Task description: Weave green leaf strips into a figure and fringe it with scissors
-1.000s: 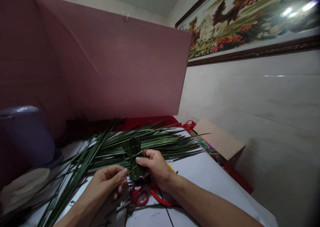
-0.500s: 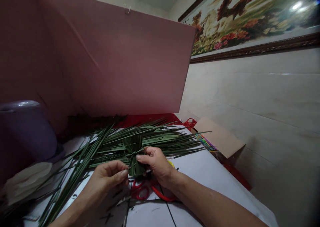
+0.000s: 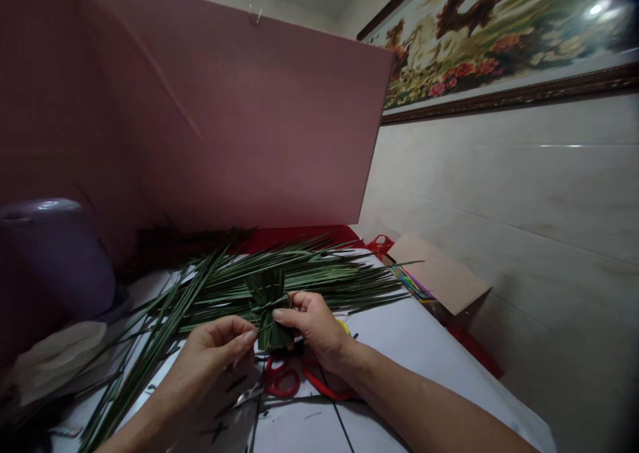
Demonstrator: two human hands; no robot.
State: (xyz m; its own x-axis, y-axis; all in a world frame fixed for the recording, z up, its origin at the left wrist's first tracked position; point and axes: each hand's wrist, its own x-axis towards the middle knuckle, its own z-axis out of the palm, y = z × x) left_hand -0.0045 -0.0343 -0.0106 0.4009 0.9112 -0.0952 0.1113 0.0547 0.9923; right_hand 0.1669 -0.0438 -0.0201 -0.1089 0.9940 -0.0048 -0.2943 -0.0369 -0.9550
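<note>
A dark green bundle of folded palm leaf (image 3: pixel 269 306), tied at its middle and fanned out above and below, is held up over the table. My right hand (image 3: pixel 317 326) pinches its right side at the waist, thumb in front. At its lower left edge, the thumb and fingers of my left hand (image 3: pixel 224 346) are pressed together; what lies between them is too small to make out. Below the bundle are red-handled scissors (image 3: pixel 284 381), partly hidden. A second red handle (image 3: pixel 327 388) shows under my right wrist.
Long green leaf strips (image 3: pixel 309 273) spread across the white tabletop (image 3: pixel 399 346), with more strips (image 3: pixel 154 346) slanting along the left. A purple container (image 3: pixel 60 260) and a crumpled pale bag (image 3: pixel 62 360) stand left. Cardboard (image 3: pixel 439 273) leans by the right wall. A pink panel (image 3: pixel 239 120) rises behind.
Both hands and the leaf bundle stay almost in place. My left fingers have tilted slightly, and the camera view has shifted a little.
</note>
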